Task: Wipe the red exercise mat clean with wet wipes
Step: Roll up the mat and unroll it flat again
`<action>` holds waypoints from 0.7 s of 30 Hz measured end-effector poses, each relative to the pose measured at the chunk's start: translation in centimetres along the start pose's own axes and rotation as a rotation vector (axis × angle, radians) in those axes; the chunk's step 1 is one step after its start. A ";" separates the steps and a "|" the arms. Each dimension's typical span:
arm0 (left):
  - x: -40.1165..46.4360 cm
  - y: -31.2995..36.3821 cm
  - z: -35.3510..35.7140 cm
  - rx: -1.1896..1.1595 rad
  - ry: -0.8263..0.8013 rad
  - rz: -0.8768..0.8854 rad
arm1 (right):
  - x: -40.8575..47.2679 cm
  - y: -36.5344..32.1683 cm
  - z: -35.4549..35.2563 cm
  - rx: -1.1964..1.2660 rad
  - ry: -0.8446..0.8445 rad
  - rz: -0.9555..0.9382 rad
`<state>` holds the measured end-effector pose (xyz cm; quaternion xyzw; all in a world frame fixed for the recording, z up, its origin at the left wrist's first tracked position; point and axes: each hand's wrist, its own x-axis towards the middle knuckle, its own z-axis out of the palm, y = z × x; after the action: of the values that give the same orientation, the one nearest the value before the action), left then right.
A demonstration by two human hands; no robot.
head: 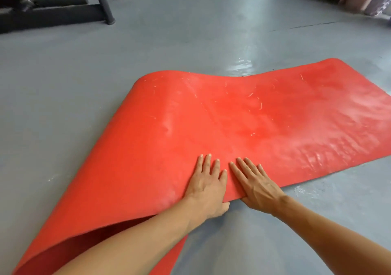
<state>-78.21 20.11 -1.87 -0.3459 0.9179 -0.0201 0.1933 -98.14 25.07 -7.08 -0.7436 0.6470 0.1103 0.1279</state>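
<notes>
The red rubbery exercise mat (232, 116), flecked with pale scuffs and bearing no readable writing, lies folded over itself on the smooth grey floor (84, 73), with open floor beyond its far edge up to the black equipment frame (63, 5). The left hand (208, 186) and right hand (257, 184) lie side by side at the mat's near edge. Their fingers are straight, slightly spread and flat on top, while both thumbs are tucked out of sight at the edge.

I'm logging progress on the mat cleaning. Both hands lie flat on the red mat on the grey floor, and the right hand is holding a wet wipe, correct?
Not quite. In the head view the right hand holds no wipe; no wipe is visible. Like the left hand, it lies flat, fingers straight, on the red mat, which lies on the grey floor.
</notes>
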 end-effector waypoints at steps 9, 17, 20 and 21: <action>-11.5 -8.3 0.4 -0.085 0.095 -0.101 | 0.3 -10.7 -6.5 0.015 0.050 -0.250; -22.1 -15.4 5.7 -0.142 0.268 -0.151 | 2.0 -22.3 -12.4 -0.136 0.007 -0.465; -25.9 -17.6 9.6 -0.350 0.339 -0.249 | 2.4 -26.8 -14.2 -0.250 0.005 -0.525; -27.2 -18.3 10.9 -0.426 0.338 -0.297 | 2.5 -28.2 -14.6 -0.291 0.008 -0.547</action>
<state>-44.07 24.71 0.47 -0.5007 0.8600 0.0875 -0.0441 -69.93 21.56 7.16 -0.9010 0.4007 0.1604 0.0427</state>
